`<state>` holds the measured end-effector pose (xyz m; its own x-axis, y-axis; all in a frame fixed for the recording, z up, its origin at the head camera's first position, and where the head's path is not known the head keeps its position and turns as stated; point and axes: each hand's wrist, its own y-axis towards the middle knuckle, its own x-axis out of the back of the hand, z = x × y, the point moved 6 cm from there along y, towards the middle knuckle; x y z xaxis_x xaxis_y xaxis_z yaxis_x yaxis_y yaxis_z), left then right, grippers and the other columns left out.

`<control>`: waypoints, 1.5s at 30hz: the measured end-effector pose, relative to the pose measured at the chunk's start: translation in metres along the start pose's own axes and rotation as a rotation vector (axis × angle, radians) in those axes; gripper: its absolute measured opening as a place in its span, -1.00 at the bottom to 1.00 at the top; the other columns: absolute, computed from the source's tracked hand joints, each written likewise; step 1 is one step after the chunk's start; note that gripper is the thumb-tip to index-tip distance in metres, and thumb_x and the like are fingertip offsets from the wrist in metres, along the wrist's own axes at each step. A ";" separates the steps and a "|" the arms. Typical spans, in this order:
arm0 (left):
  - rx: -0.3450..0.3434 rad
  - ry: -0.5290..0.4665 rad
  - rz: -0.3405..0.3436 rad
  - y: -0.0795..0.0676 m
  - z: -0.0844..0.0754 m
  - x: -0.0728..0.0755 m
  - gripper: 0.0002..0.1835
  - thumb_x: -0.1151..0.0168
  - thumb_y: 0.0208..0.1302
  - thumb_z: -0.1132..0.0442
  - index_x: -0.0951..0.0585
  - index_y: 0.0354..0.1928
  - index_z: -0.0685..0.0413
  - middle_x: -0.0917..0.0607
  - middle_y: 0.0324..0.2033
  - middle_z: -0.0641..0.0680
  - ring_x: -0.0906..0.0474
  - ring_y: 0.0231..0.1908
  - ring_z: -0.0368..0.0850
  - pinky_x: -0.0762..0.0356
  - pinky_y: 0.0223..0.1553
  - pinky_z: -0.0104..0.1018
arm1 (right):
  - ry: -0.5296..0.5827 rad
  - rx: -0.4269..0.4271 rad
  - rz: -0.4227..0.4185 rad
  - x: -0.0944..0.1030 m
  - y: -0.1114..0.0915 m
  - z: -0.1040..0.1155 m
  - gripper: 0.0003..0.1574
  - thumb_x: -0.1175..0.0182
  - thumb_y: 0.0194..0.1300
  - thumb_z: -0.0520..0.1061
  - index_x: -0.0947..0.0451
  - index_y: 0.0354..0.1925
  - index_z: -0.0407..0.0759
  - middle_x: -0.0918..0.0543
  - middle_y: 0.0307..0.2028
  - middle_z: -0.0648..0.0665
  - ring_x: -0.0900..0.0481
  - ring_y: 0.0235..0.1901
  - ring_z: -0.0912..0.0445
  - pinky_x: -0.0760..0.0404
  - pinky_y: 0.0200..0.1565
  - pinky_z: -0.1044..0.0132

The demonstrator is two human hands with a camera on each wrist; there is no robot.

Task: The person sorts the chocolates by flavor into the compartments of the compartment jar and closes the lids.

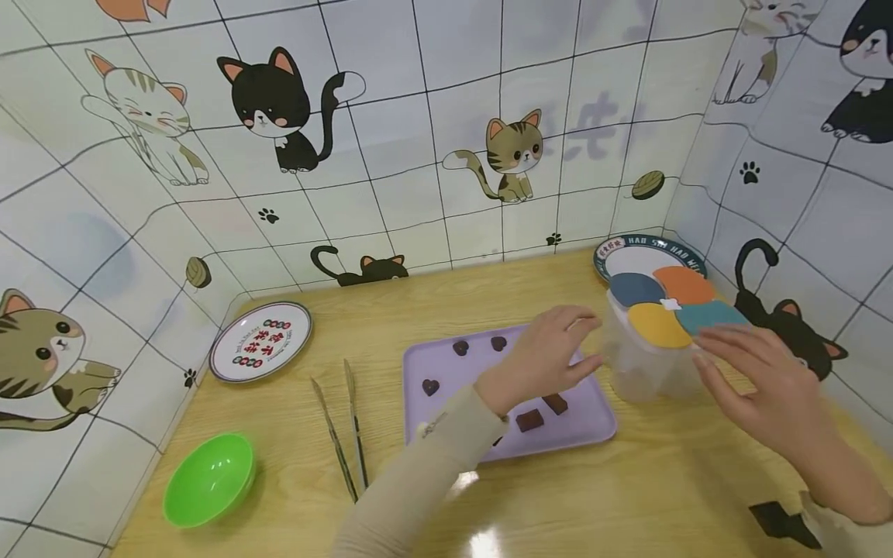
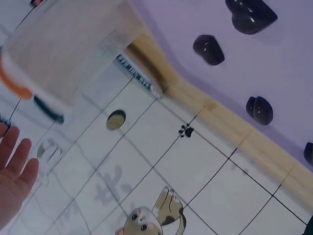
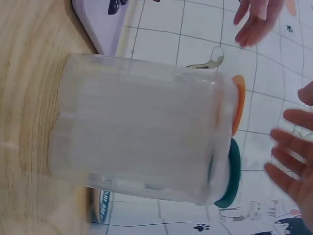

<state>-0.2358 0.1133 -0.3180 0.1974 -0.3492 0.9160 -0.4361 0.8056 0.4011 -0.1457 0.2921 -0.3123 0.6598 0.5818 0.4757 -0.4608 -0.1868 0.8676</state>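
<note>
A translucent plastic container (image 1: 645,376) stands upright right of the purple tray; blue, orange, yellow and teal lid sections (image 1: 659,325) cover its top. My left hand (image 1: 540,356) hovers over the tray's right part, fingers extended toward the container, holding nothing. At the container's other side is my right hand (image 1: 767,380), fingers spread near the teal section; whether it touches is unclear. In the right wrist view a gap separates the right hand (image 3: 296,147) from the lid. On the purple tray (image 1: 453,411) lie dark heart-shaped pieces (image 1: 430,387) and brown rectangular pieces (image 1: 530,420), partly hidden by my left arm.
Long metal tweezers (image 1: 357,434) lie left of the tray. Further left are a green bowl (image 1: 209,480) and a white plate with red print (image 1: 261,341). Behind the container sits a blue-rimmed plate (image 1: 656,244). Cat-patterned walls (image 1: 391,139) enclose the wooden table (image 1: 293,480).
</note>
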 end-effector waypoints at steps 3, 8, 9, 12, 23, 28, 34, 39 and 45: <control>-0.006 0.087 0.046 0.025 -0.005 -0.021 -0.27 0.06 0.22 -0.18 -0.19 0.27 0.17 -0.29 0.23 0.07 -0.19 0.25 -0.11 -0.11 0.27 -0.33 | -0.055 -0.171 0.173 -0.013 0.002 -0.020 -0.31 -0.08 0.18 0.18 -0.46 -0.01 -0.39 -0.46 -0.02 -0.41 -0.30 0.16 -0.12 -0.14 0.27 0.18; 0.054 0.089 0.099 0.049 0.000 -0.046 -0.08 0.18 0.14 -0.37 0.06 0.36 0.10 0.01 0.37 0.06 0.16 0.38 -0.04 0.02 0.32 -0.20 | -0.193 -0.296 0.473 -0.035 -0.012 -0.034 -0.10 -0.07 0.21 0.10 0.01 0.31 -0.36 -0.19 0.19 -0.48 -0.12 0.19 -0.31 -0.01 0.23 -0.14; 0.064 0.081 0.132 0.051 0.001 -0.051 -0.07 0.22 0.13 -0.40 0.08 0.37 0.06 0.06 0.38 0.03 0.22 0.38 -0.06 0.06 0.33 -0.19 | -0.211 -0.292 0.485 -0.037 -0.013 -0.034 -0.10 -0.06 0.21 0.11 0.02 0.31 -0.35 -0.19 0.19 -0.47 -0.11 0.20 -0.29 0.00 0.24 -0.12; 0.072 0.043 0.202 0.056 0.004 -0.062 -0.09 0.27 0.12 -0.42 0.06 0.37 0.02 0.08 0.38 -0.01 0.27 0.39 -0.12 0.09 0.34 -0.20 | -0.220 -0.252 0.446 -0.037 -0.016 -0.034 -0.18 -0.04 0.23 0.11 -0.10 0.28 -0.33 -0.22 0.20 -0.41 -0.12 0.22 -0.24 0.02 0.28 -0.04; 0.078 0.028 0.109 0.054 -0.006 -0.054 -0.20 0.28 0.13 -0.42 -0.26 0.27 -0.03 -0.30 0.25 -0.05 -0.11 0.29 -0.15 0.00 0.32 -0.25 | -0.021 -0.188 0.317 -0.022 -0.024 -0.051 -0.40 -0.10 0.20 0.02 -0.34 0.17 -0.20 -0.30 0.22 -0.24 -0.04 0.33 0.07 0.14 0.32 -0.04; 0.047 0.122 -0.052 0.050 -0.015 -0.042 -0.36 0.15 0.09 -0.41 -0.58 -0.09 -0.11 -0.56 -0.09 -0.12 -0.36 0.04 -0.21 -0.07 0.29 -0.16 | 0.032 -0.134 0.277 -0.022 -0.026 -0.055 -0.39 -0.09 0.20 0.11 -0.39 0.12 -0.21 -0.31 0.22 -0.18 -0.02 0.33 0.20 0.16 0.32 -0.02; 0.010 -0.040 -0.081 0.054 -0.010 -0.039 -0.50 -0.04 0.04 -0.33 -0.59 -0.27 -0.09 -0.55 -0.12 -0.09 -0.31 0.17 -0.16 -0.09 0.29 -0.25 | 0.042 -0.101 0.165 -0.024 -0.024 -0.054 -0.31 0.00 0.19 0.26 -0.48 0.02 -0.25 -0.43 0.10 -0.26 -0.17 0.27 0.13 0.04 0.32 0.11; 0.072 -0.290 -0.008 0.055 -0.002 -0.047 -0.53 -0.07 0.09 -0.25 -0.55 -0.17 -0.05 -0.46 0.12 -0.01 -0.23 0.25 -0.16 -0.15 0.25 -0.39 | 0.039 -0.132 0.127 -0.023 -0.020 -0.054 -0.42 -0.03 0.22 0.18 -0.52 -0.03 -0.24 -0.48 0.04 -0.25 -0.23 0.22 0.15 -0.04 0.27 0.28; 0.068 -0.346 -0.063 0.056 -0.002 -0.055 -0.35 -0.11 0.08 -0.22 -0.36 0.12 0.02 -0.46 0.08 -0.01 -0.30 0.17 -0.18 -0.25 0.18 -0.41 | -0.002 -0.350 0.112 -0.020 -0.012 -0.059 -0.67 -0.01 0.27 -0.16 -0.58 -0.21 -0.39 -0.55 -0.08 -0.22 -0.22 0.02 0.42 -0.21 -0.09 0.11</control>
<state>-0.2692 0.1788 -0.3457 -0.0784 -0.5484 0.8325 -0.4926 0.7474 0.4459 -0.1887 0.3296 -0.3409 0.5947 0.5714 0.5655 -0.7053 0.0333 0.7081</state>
